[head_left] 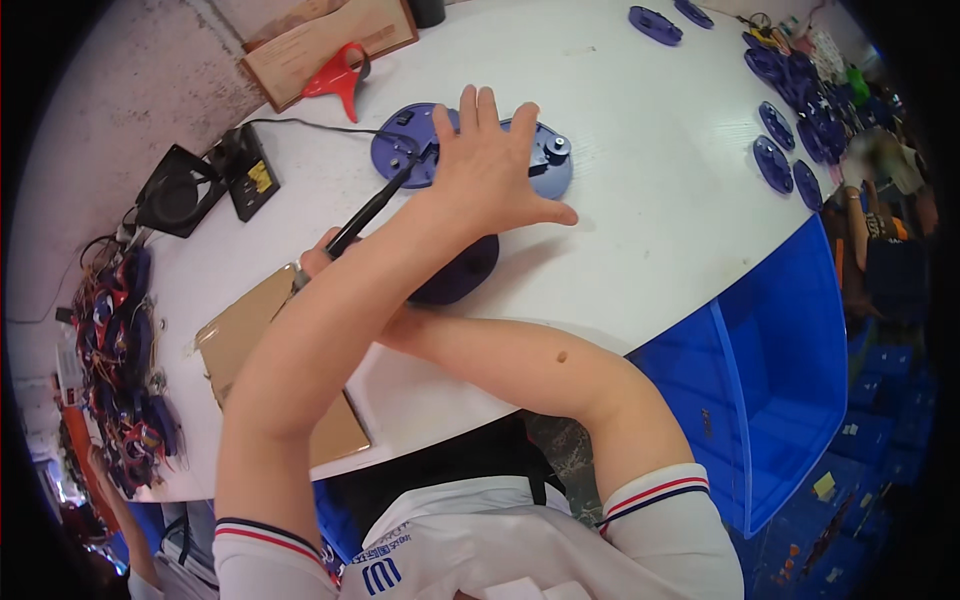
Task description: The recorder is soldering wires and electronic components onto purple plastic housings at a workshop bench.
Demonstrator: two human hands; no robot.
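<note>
My left hand (485, 170) is stretched out with its fingers spread, empty, over purple oval housings. One purple housing (390, 155) shows small parts inside, and to its right a lighter housing (552, 178) carries a round white part. My left forearm crosses above my right one. Partly hidden behind the left forearm, my right hand (317, 260) grips a black corded soldering iron (370, 215) whose handle slants up toward the housings. Another dark purple rounded piece (465, 275) lies under the crossed arms, partly covered.
Brown cardboard (255, 320) lies at the left near edge. A black stand with a yellow patch (255, 180) and a red tape dispenser (340, 80) sit farther back. Bundled wired parts (120, 360) line the left. Purple housings (772, 165) and a blue bin (745, 400) are at right.
</note>
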